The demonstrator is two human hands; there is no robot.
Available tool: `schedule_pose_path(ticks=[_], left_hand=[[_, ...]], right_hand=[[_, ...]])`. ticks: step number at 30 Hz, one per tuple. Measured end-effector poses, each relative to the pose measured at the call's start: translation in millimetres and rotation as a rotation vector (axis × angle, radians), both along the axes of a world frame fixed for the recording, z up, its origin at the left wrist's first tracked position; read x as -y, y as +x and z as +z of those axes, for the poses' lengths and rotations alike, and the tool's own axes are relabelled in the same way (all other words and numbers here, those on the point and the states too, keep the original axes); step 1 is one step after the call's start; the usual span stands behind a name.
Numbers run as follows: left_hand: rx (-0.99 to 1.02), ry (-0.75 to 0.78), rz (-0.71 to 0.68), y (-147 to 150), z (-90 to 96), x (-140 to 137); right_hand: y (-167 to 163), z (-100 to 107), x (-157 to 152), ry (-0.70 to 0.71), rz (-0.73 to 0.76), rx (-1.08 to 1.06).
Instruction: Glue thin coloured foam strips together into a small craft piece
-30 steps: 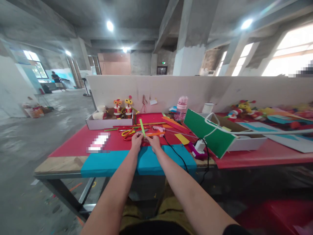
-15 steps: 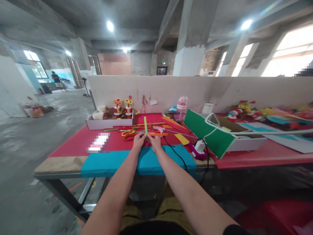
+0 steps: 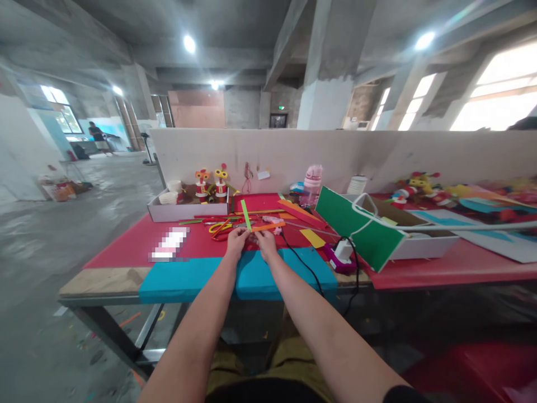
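Observation:
My left hand (image 3: 237, 240) and my right hand (image 3: 265, 243) meet above the table, fingertips pinched close together. Between them are a green paper strip (image 3: 245, 214), pointing away from me, and an orange paper strip (image 3: 271, 226), pointing to the right. The strips join at a corner at my fingertips, which hide the joint. Just behind my left hand lie yellow-handled scissors (image 3: 218, 230). A pink glue gun (image 3: 273, 221) rests beyond my right hand, partly behind the orange strip. Blue sheet (image 3: 188, 277) covers the table's front edge below my wrists.
A white box (image 3: 188, 211) holding paper cups and two cup figures stands at the back left. On the right are a green board (image 3: 356, 229), a purple power strip (image 3: 339, 262) with a plug and cable, and a yellow paper piece (image 3: 312, 238). A pink bottle (image 3: 312, 184) stands behind.
Both strips have turned slightly anticlockwise: the green one now leans left and the orange one's right end is raised. My hands have barely moved.

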State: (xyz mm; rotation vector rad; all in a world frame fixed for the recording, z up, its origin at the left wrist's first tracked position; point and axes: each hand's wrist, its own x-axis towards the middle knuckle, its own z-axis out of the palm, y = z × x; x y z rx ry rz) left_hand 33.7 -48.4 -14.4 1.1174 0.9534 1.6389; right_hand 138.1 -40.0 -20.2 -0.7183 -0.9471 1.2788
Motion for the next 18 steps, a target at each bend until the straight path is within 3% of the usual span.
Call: schedule_pose_path(ticks=[18], left_hand=[[0.051, -0.015, 0.032, 1.4, -1.3, -0.1]], right_hand=[[2.4, 3.6, 7.3, 0.038, 0.009, 0.095]])
